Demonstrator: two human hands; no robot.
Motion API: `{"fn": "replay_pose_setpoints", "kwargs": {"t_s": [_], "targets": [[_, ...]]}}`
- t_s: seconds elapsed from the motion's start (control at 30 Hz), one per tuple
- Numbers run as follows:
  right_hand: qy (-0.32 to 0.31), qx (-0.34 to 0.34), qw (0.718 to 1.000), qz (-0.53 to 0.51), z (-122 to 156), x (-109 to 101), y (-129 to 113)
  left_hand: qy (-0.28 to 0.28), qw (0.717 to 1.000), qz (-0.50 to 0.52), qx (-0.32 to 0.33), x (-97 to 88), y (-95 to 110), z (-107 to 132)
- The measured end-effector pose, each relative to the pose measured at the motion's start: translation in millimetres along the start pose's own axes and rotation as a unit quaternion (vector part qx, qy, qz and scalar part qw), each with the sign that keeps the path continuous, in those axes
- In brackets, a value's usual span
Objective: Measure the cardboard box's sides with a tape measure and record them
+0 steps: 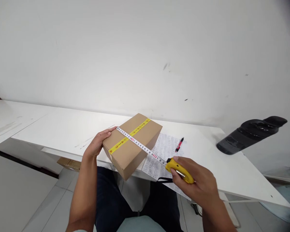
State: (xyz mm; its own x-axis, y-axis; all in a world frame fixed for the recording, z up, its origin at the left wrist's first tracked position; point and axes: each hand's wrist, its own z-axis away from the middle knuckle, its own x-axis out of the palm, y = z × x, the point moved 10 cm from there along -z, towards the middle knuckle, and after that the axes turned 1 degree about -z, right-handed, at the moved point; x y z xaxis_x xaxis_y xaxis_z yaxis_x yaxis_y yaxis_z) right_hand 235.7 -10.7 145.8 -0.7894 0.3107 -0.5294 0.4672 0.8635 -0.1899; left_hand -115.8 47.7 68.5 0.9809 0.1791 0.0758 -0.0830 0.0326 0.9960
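A brown cardboard box (pixel 125 151) sealed with a yellow tape strip sits at the near edge of the white table (pixel 62 129). My left hand (pixel 98 143) rests against the box's left side, its thumb pinning the end of a white measuring tape (pixel 141 146) at the top corner. The tape runs diagonally across the box top to a yellow tape measure case (pixel 180 170). My right hand (pixel 200 183) grips that case, just right of the box and above the table edge.
A sheet of printed paper (pixel 165 148) lies under and right of the box, with a red and black pen (pixel 179 144) on it. A dark ribbed object (pixel 251 133) lies at the table's right end. A white wall stands behind.
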Motion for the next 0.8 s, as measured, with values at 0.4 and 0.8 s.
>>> {"fn": "replay_pose_setpoints", "kwargs": {"t_s": [0.4, 0.8], "targets": [[0.055, 0.013, 0.998, -0.028, -37, 69, -8, -0.004, 1.0, -0.008, 0.009, -1.9, -1, -2], [-0.015, 0.102, 0.989, -0.108, -9, 67, 12, -0.01, 1.0, -0.022, 0.0, -2.1, -1, -5]]}}
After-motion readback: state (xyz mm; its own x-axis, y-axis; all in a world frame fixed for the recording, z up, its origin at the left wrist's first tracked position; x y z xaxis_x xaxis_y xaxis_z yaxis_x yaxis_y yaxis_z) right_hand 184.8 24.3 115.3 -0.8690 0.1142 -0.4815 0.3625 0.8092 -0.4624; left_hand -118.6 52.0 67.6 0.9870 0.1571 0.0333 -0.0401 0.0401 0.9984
